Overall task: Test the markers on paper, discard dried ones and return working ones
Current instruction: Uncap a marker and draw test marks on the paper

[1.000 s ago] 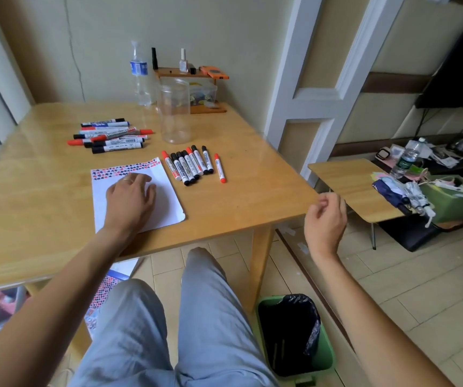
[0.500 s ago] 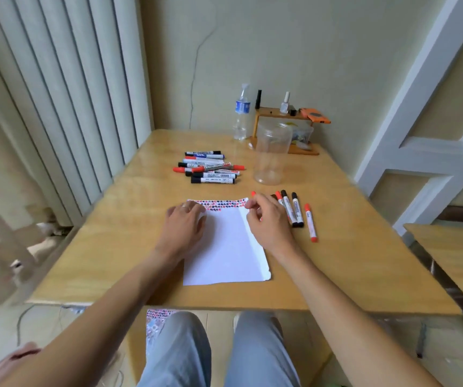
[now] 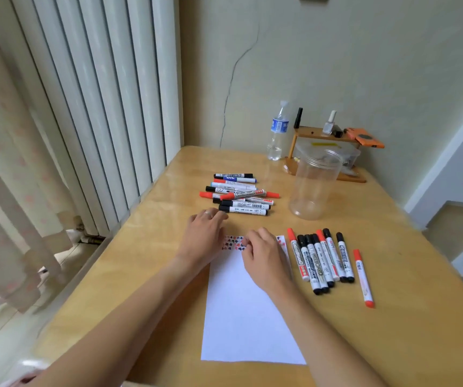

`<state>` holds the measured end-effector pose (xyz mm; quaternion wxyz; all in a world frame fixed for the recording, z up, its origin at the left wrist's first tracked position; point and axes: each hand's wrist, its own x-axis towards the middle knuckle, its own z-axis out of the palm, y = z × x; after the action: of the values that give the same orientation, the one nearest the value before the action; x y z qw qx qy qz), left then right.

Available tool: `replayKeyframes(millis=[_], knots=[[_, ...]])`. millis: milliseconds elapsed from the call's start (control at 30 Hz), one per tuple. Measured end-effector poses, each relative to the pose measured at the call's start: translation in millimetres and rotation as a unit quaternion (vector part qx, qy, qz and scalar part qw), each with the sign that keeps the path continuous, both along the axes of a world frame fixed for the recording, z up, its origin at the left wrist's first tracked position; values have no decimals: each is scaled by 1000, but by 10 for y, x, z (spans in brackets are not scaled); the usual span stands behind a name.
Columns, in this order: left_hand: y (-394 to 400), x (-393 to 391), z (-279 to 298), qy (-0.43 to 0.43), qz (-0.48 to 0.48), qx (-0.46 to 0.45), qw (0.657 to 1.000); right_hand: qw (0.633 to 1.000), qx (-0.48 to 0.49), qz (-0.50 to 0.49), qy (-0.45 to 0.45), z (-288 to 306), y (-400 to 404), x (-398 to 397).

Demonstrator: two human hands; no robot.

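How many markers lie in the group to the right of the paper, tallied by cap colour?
Black-capped markers: 5
Red-capped markers: 3
Total: 8

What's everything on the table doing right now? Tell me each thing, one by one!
Paper: flat on the table, test marks along its far edge.
Left hand: resting on the paper's far left corner, holding nothing.
Right hand: on the paper, fingers curled; no marker seen in it.
Far markers: capped, lying in a pile.
Near markers: capped, lying in a row.
Jar: upright, lid off, empty.
Bottle: upright, capped.
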<state>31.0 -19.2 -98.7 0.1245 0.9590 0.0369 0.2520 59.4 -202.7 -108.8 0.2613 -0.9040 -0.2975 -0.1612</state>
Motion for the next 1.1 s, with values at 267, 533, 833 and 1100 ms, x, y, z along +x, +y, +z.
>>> replayKeyframes(millis=[267,533,833,1100], knots=[[77,593,48,10,26,-14,1000,998,58,6,32,-32,-20,54],[226,743,36,-7,6,11,1000,995,88,10,52,-49,-23,84],[237,768,161,41,-3,48,998,993,96,6,66,-8,-36,53],[191,458,252,-29,-53,39,997,993,103,-59,-26,47,-81,20]])
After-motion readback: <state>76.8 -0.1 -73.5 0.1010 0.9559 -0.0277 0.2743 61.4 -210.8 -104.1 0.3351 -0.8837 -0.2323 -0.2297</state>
